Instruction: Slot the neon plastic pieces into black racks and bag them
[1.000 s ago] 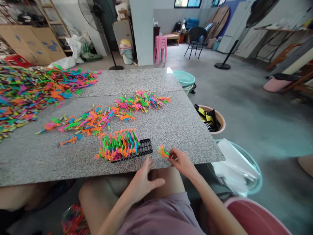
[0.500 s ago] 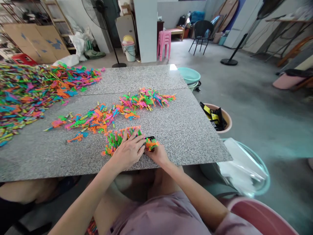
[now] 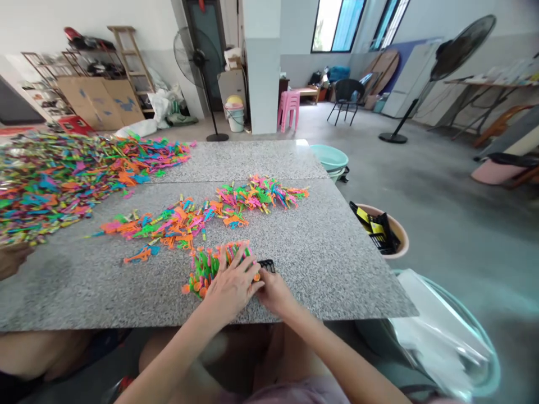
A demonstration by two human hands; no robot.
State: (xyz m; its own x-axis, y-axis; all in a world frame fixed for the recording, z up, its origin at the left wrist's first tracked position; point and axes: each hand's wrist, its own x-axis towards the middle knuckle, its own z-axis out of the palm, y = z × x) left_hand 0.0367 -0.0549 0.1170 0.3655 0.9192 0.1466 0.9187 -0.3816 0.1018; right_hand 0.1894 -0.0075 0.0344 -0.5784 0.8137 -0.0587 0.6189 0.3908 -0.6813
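My left hand (image 3: 232,280) lies with fingers spread over a row of small neon plastic pieces (image 3: 204,266), packed side by side in green, pink and orange. Part of a black plastic rack (image 3: 266,265) sticks out to the right of the row; my hands hide the rest of it. Beside the left fingertips, my right hand (image 3: 273,292) is closed, its thumb and fingers at a small orange plastic piece (image 3: 256,276) near the rack's edge. Beyond the hands, a loose pile of similar pieces (image 3: 177,221) is strewn over the speckled table (image 3: 320,252).
A large heap of colourful pieces (image 3: 63,179) covers the table's left. Another person's hand (image 3: 14,259) is at the left edge. Right of the table stand a tub with black racks (image 3: 402,241), a teal basin (image 3: 330,154) and a basin with clear plastic bags (image 3: 438,331).
The view has tilted up. Several orange and green pieces that showed at my right hand are now mostly out of sight, and more of the black rack shows. Another person's hand has appeared at left.
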